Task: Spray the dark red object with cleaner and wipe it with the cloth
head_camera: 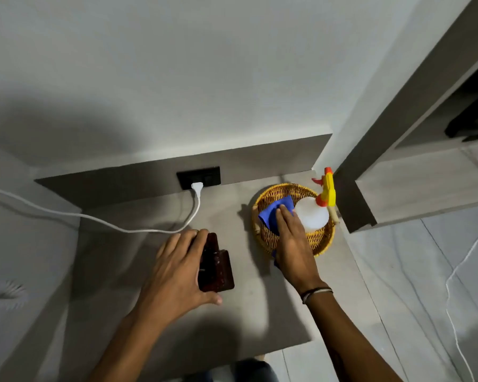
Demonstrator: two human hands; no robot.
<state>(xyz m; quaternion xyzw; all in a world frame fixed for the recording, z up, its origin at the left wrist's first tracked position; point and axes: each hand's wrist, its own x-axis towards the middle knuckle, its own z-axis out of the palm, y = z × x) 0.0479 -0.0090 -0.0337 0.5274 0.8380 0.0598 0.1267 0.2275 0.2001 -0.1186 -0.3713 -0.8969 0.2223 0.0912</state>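
A dark red object [218,267] lies on the grey tabletop [249,307]. My left hand [177,274] covers its left side, fingers over the top and thumb at its near edge, gripping it. To the right stands a round wicker basket [319,241]. Inside it are a blue cloth [272,213] and a white spray bottle [313,213] with a yellow and orange trigger head. My right hand [293,244] reaches into the basket with flat fingers resting on the blue cloth, right beside the bottle. Part of the cloth is hidden under that hand.
A black wall socket [199,176] holds a white plug with a cable [94,220] running left across the tabletop. A grey wall panel stands right of the basket. Tiled floor lies to the right with another white cable [453,299].
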